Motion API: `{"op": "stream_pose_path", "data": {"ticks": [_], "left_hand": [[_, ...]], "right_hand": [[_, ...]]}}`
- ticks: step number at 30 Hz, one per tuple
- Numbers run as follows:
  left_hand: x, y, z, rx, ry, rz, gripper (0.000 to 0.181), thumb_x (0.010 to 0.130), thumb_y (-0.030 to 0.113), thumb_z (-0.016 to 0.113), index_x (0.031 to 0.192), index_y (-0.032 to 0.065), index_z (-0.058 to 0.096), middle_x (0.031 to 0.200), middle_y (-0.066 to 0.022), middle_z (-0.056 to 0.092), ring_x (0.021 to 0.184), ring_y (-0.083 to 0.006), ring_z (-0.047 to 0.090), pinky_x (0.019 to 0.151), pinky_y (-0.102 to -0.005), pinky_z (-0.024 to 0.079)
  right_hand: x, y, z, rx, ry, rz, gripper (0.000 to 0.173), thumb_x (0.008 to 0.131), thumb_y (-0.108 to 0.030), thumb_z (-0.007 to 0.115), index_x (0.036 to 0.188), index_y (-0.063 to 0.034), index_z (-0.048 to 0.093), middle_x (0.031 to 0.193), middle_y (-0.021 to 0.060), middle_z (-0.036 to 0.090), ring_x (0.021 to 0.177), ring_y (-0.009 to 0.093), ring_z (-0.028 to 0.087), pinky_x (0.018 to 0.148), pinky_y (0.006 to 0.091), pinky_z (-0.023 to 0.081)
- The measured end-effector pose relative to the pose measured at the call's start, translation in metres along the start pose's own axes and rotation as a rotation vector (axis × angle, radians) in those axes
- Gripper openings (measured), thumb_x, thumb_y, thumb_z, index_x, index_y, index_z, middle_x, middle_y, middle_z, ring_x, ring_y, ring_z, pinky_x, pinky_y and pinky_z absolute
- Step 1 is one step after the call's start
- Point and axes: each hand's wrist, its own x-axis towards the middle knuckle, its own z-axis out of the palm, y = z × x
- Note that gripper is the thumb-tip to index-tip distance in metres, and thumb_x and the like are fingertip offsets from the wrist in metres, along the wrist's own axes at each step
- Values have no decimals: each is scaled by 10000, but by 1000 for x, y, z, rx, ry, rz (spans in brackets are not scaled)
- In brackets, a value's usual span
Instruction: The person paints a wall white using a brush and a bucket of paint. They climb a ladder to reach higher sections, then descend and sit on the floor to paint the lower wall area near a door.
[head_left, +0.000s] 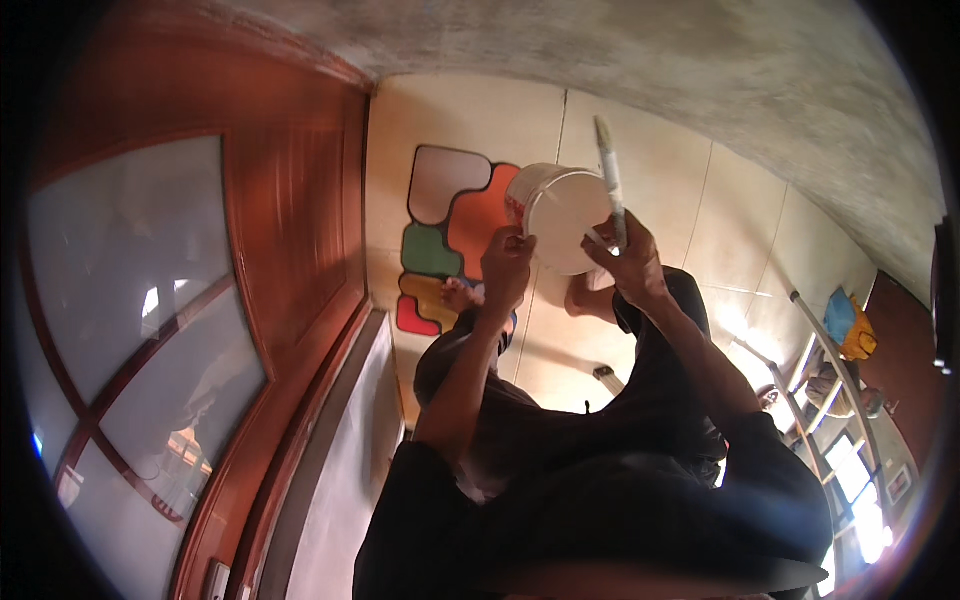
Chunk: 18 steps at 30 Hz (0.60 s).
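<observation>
A white plastic bucket (536, 180) with pale paint (568, 217) inside is in front of me, over the tiled floor. My left hand (510, 262) grips the near left side of its rim. A long paintbrush (611, 169) is in my right hand (630, 255), its pale bristles pointing away from me. The thumb and fingers of that hand are at the bucket's right rim, around the brush handle. A small pale strip shows between those fingers; what it is I cannot tell.
A wooden door (292, 217) with glass panes stands at left. A multicoloured mat (446, 180) lies beyond the bucket. A grey wall (720, 67) curves across the top. At right are a metal ladder (847, 375), blue and orange items (855, 330) and another person (832, 390).
</observation>
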Motion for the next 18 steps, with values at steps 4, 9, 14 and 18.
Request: {"op": "stream_pose_path", "data": {"ticks": [4,9,14,18], "left_hand": [[47,5,-22,93,-153,79,229,835,131,667,978,-16,565,824,-83,641,759,-141,612,703,-275,492],[88,33,-32,361,-220,107,300,805,180,662,1012,-18,573,839,-67,636,790,-124,593,701,-279,483],[124,38,-32,531,-163,164,335,702,282,708,875,-1,658,759,-108,661,665,-204,648,638,-332,520],[152,18,-38,683,-79,205,412,662,397,694,844,29,662,790,-147,680,793,-267,668,754,-366,514]], "right_hand": [[37,21,9,-140,-33,-128,282,766,-107,708,966,3,543,841,69,617,781,139,578,741,312,482],[85,25,8,-354,-118,-336,383,724,-145,679,1043,-2,523,898,242,631,870,436,608,738,460,493],[137,46,11,-406,-91,-434,303,725,-144,656,939,-6,490,800,264,623,797,459,611,687,500,510],[167,58,9,-620,9,-748,299,697,-104,647,916,2,472,732,265,605,730,478,603,657,528,502]]}}
